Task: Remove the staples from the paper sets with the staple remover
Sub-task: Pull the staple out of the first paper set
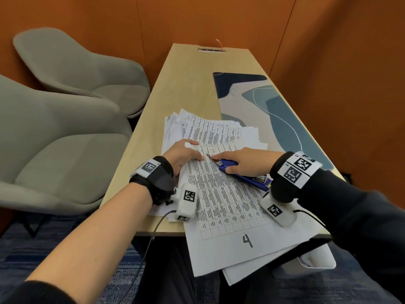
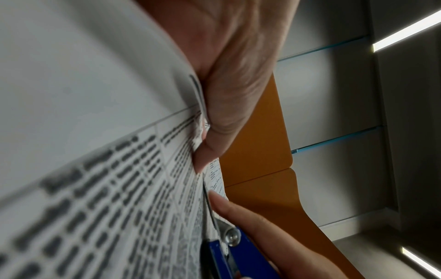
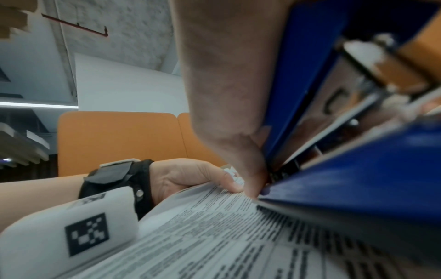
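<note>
A stapled paper set (image 1: pixel 221 205) printed with a table and marked "4" lies on the wooden table (image 1: pixel 188 84) and overhangs its near edge. My left hand (image 1: pixel 196 150) pinches the set's top corner, thumb on top and the fingers beneath it. My right hand (image 1: pixel 221 161) grips a blue staple remover (image 1: pixel 230 166), index finger laid along it. Its metal tip (image 1: pixel 209 156) sits at the corner just beside my left thumb. The left wrist view shows the thumb (image 2: pixel 214 136) on the sheets (image 2: pixel 107 169) and the tool (image 2: pixel 238 253). From the right wrist, the blue body (image 3: pixel 358 169) fills the right side.
A loose pile of more printed sheets (image 1: pixel 210 128) lies just beyond my hands. A patterned blue-and-beige desk mat (image 1: pixel 274 106) covers the table's right side. Two grey chairs (image 1: pixel 65 139) stand close on the left. A white bin (image 1: pixel 317 262) sits below the near right corner.
</note>
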A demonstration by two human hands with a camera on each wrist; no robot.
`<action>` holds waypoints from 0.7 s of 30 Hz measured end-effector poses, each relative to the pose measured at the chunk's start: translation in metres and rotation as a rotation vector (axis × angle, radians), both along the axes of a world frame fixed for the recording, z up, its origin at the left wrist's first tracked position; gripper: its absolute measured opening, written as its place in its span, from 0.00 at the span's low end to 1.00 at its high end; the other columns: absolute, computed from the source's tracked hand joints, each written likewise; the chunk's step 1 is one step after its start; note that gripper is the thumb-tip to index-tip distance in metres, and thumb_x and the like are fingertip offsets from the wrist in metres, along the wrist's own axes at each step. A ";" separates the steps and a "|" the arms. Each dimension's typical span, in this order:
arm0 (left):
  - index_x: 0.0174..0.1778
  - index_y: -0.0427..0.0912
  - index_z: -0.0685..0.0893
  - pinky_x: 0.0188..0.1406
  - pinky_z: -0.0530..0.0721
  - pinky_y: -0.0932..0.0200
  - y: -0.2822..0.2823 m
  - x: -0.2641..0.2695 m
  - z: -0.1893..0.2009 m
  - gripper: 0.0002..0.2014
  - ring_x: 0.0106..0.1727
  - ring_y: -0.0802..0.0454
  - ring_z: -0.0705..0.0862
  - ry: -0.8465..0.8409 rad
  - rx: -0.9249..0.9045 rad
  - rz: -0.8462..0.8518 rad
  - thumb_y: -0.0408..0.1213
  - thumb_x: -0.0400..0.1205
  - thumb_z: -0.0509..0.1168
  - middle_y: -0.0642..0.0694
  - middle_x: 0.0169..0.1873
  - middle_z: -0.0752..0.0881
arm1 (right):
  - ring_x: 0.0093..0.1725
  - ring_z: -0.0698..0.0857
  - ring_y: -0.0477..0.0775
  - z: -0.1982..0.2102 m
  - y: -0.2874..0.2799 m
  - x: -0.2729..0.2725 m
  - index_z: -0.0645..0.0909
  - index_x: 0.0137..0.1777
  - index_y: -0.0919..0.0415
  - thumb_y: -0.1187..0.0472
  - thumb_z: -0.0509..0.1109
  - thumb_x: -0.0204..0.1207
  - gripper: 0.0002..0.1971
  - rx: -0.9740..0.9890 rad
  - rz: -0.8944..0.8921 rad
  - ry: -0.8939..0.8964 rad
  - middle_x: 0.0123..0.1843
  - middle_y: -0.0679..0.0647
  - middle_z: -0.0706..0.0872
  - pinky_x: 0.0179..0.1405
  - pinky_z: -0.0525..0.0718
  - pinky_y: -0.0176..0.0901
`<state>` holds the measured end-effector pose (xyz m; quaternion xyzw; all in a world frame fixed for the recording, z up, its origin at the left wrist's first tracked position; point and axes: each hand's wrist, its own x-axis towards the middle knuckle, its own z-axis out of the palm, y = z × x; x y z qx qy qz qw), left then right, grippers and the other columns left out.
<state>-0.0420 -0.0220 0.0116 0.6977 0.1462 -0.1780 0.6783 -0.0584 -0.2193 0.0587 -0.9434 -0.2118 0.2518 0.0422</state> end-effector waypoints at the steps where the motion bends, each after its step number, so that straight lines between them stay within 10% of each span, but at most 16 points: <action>1: 0.65 0.43 0.76 0.27 0.89 0.51 0.000 0.000 0.001 0.24 0.41 0.40 0.90 0.007 -0.005 0.000 0.19 0.75 0.69 0.34 0.52 0.86 | 0.69 0.75 0.56 -0.001 0.001 0.000 0.57 0.82 0.33 0.49 0.58 0.87 0.26 0.004 0.001 -0.009 0.79 0.54 0.72 0.70 0.70 0.49; 7: 0.60 0.44 0.79 0.30 0.88 0.54 0.000 -0.004 0.003 0.22 0.40 0.44 0.89 -0.034 0.055 -0.097 0.20 0.74 0.71 0.36 0.45 0.87 | 0.53 0.79 0.55 -0.010 0.010 -0.006 0.55 0.83 0.36 0.50 0.56 0.87 0.27 0.033 0.017 -0.070 0.69 0.60 0.80 0.61 0.76 0.49; 11: 0.52 0.46 0.83 0.50 0.88 0.47 -0.003 -0.007 0.000 0.19 0.47 0.42 0.89 -0.082 0.093 -0.105 0.21 0.71 0.73 0.37 0.48 0.88 | 0.46 0.81 0.51 -0.013 0.017 -0.005 0.57 0.82 0.36 0.50 0.57 0.86 0.26 0.064 0.023 -0.087 0.66 0.59 0.81 0.56 0.78 0.48; 21: 0.62 0.37 0.82 0.52 0.88 0.42 0.002 -0.006 0.017 0.18 0.44 0.39 0.90 0.199 -0.010 -0.140 0.34 0.76 0.69 0.36 0.48 0.90 | 0.52 0.82 0.53 -0.015 -0.012 -0.008 0.62 0.78 0.31 0.48 0.59 0.85 0.23 0.094 -0.022 -0.066 0.67 0.54 0.81 0.61 0.81 0.51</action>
